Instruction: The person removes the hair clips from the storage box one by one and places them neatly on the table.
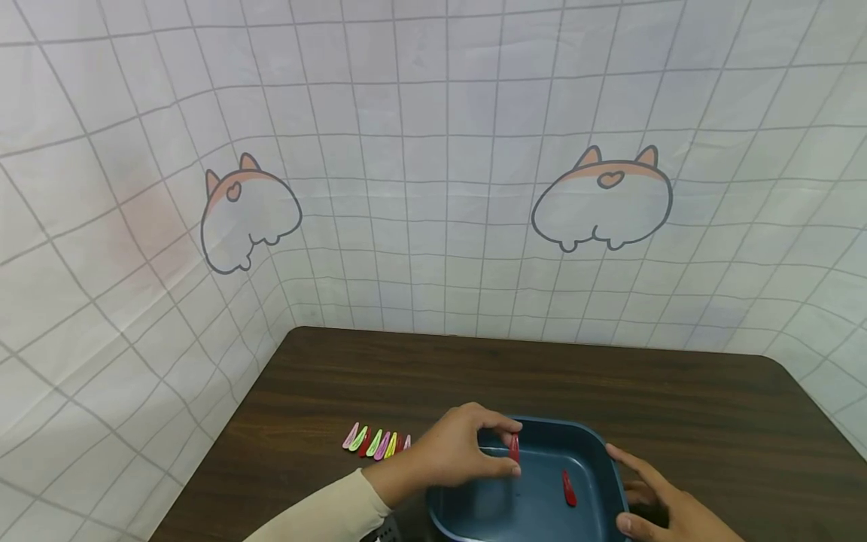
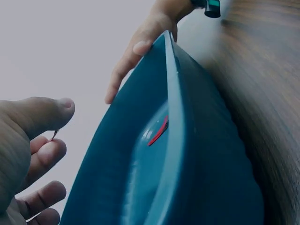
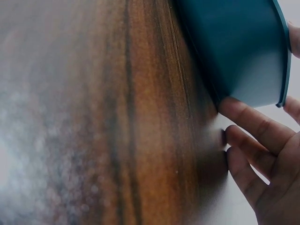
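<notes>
Pinched between my left hand's (image 1: 467, 448) thumb and fingertips is a red snap hair clip (image 1: 515, 449), held over the blue plastic bin (image 1: 596, 440). In the left wrist view only a thin dark edge of this clip shows between the fingertips. A second red hair clip (image 1: 569, 488) lies on the bin's floor, towards its right side. My right hand (image 1: 667, 500) rests against the bin's right side from outside, fingers spread and mostly straight, with the thumb at the rim. Seen from the right wrist, one finger (image 3: 258, 123) touches the bin's lower corner by the table.
Left of the bin, several hair clips (image 1: 378, 446) in pink, green, red, purple and yellow lie in a row, partly hidden by my left wrist. They lie on a dark wooden table (image 1: 305, 391). Behind it hangs a white gridded curtain (image 1: 420, 188).
</notes>
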The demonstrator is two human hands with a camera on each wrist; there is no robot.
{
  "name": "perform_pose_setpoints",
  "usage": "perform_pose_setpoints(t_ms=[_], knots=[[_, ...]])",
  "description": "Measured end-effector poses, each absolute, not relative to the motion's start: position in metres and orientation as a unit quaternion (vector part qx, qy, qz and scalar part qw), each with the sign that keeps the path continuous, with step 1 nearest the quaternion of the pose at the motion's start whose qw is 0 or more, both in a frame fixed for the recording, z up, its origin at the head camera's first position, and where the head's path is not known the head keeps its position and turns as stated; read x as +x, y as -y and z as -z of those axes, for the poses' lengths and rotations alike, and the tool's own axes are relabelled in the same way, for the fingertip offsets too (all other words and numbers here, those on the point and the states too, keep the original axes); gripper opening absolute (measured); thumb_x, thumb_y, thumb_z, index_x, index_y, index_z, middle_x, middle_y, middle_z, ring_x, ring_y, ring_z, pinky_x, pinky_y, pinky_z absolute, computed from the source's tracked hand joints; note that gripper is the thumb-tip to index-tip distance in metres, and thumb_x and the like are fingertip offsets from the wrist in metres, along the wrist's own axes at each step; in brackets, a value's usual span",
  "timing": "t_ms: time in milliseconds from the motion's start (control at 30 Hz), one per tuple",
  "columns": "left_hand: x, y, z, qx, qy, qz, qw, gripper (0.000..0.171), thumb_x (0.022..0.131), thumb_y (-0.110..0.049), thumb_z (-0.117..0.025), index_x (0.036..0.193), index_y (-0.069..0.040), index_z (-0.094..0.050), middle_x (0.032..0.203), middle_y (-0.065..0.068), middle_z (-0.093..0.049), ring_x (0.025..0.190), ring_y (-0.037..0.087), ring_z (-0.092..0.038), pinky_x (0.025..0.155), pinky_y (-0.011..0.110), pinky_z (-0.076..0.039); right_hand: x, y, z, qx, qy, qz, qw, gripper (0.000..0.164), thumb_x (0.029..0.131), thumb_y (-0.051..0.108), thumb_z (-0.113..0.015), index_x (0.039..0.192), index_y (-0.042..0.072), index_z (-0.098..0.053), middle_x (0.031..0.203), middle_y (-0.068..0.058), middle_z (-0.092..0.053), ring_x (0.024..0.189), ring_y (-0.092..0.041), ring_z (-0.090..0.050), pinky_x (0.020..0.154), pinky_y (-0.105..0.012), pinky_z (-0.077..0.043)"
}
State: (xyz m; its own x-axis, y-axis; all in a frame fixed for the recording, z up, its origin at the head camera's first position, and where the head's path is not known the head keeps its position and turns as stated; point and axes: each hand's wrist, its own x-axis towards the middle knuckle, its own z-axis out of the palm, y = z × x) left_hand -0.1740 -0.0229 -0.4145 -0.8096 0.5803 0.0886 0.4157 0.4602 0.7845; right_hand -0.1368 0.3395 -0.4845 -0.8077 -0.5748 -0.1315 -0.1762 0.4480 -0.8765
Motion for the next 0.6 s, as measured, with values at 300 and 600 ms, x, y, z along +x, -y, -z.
perform_pose_setpoints(t_ms=[300, 600], knots=[[-0.175, 0.043, 0.415, 0.314, -0.860, -0.399, 0.053, 0.049, 0.084, -0.036, -0.087, 0.127, -0.016, -0.074, 0.106, -0.020, -0.066, 0.109, 0.005, -0.053, 0.097, 0.037, -0.049, -0.136, -0.339, 0.483, -0.224, -0.826, 0.474, 0.207, 0.078, 0.106, 0.017, -0.057, 0.166, 0.020, -0.007, 0.129, -0.008, -0.067, 0.113, -0.002, -0.062, 0.076, -0.073, -0.048], [-0.175, 0.067, 0.412, 0.289, -0.872, -0.393, 0.045, 0.050, 0.082, -0.039, -0.088, 0.126, -0.022, -0.074, 0.115, -0.021, -0.065, 0.115, 0.007, -0.052, 0.100, 0.041, -0.047, -0.135, -0.337, 0.480, -0.227, -0.823, 0.478, 0.206, 0.078, 0.106, 0.015, -0.057, 0.165, 0.018, -0.007, 0.127, -0.005, -0.069, 0.112, -0.003, -0.063, 0.076, -0.072, -0.050]])
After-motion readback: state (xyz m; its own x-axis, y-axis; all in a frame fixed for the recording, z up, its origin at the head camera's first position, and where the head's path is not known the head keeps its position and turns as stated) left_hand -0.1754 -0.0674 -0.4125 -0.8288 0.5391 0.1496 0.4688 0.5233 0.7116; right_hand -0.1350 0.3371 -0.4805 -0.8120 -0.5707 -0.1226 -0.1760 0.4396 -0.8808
